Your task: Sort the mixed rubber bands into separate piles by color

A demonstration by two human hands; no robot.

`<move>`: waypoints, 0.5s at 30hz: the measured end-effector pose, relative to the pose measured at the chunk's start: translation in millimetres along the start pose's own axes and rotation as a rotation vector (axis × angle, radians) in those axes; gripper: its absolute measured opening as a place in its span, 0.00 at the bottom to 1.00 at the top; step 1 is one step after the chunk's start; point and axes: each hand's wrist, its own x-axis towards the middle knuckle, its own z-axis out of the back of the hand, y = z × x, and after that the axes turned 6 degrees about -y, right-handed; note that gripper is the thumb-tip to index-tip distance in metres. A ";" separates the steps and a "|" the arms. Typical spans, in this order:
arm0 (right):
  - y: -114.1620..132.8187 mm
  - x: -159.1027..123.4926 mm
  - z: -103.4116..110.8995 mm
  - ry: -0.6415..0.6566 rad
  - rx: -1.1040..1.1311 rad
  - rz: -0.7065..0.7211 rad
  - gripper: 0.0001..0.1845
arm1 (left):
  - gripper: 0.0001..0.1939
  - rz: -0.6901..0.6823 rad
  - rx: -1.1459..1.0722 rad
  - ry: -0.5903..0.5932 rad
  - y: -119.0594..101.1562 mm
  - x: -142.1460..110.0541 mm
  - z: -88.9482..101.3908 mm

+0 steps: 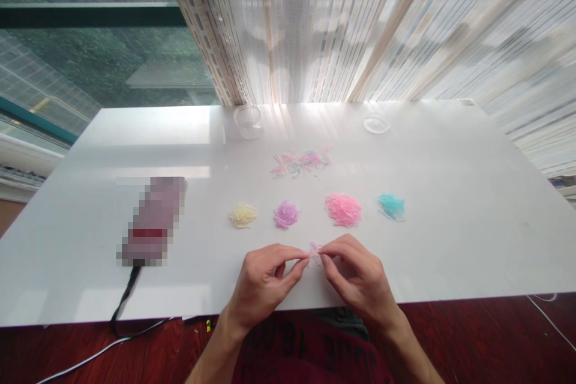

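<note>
A few pale purple strips [315, 247] lie between my fingertips, low over the near part of the white table. The thumb and index finger of my left hand [272, 276] pinch their left side. From the right, my right hand [357, 273] closes its thumb and index finger on the same strips. Just beyond my hands sit sorted piles of thin strips: a yellow pile [243, 215], a purple pile [287, 214], a pink pile [343, 209] and a turquoise pile [391, 206]. Farther back, a mixed-colour heap [301, 162] is spread loosely.
At the table's [450, 204] back stand a clear plastic cup [248, 122] and a clear round lid [376, 125]. On the left lies a blurred, phone-like object [155, 219] with a black cable [126, 297] running over the front edge. Striped curtains [306, 30] hang behind.
</note>
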 end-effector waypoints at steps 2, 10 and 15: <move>-0.5 -0.4 0.7 -0.003 0.007 -0.011 0.08 | 0.04 -0.011 -0.003 0.006 0.8 -0.5 -0.1; -2.3 -1.2 -0.8 0.027 0.035 0.015 0.06 | 0.05 -0.023 0.006 0.025 2.4 -2.4 -0.4; -1.4 -1.1 -1.5 0.025 0.033 0.022 0.07 | 0.05 -0.017 -0.014 0.037 0.8 -1.7 0.1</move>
